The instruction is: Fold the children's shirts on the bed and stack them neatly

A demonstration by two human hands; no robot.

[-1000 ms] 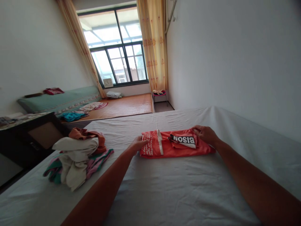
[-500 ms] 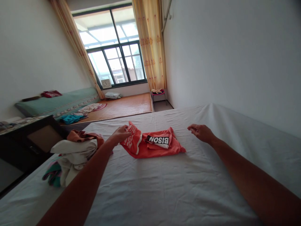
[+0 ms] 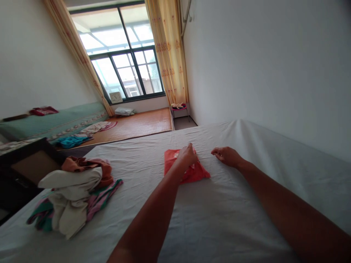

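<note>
An orange-red T-shirt (image 3: 196, 176) with white print is folded into a compact bundle on the white bed sheet (image 3: 225, 219). My left hand (image 3: 188, 155) is over the bundle, its fingers closed on the folded-over part of the shirt; hand and forearm hide much of the print. To the right of the shirt, my right hand (image 3: 227, 156) hovers just above the sheet. Its fingers are curled together, nothing shows in them, and a small gap separates it from the shirt.
A loose heap of clothes (image 3: 74, 190), cream, rust, green and pink, lies at the left of the bed. Beyond it is a dark cabinet (image 3: 33, 164). Farther back is a low platform with a brown mat (image 3: 145, 122). A white wall (image 3: 263, 73) borders the right side.
My left hand has moved right, bringing the shirt's left end over the middle and covering the BISON print. My right hand has barely moved. The view has shifted slightly right.
</note>
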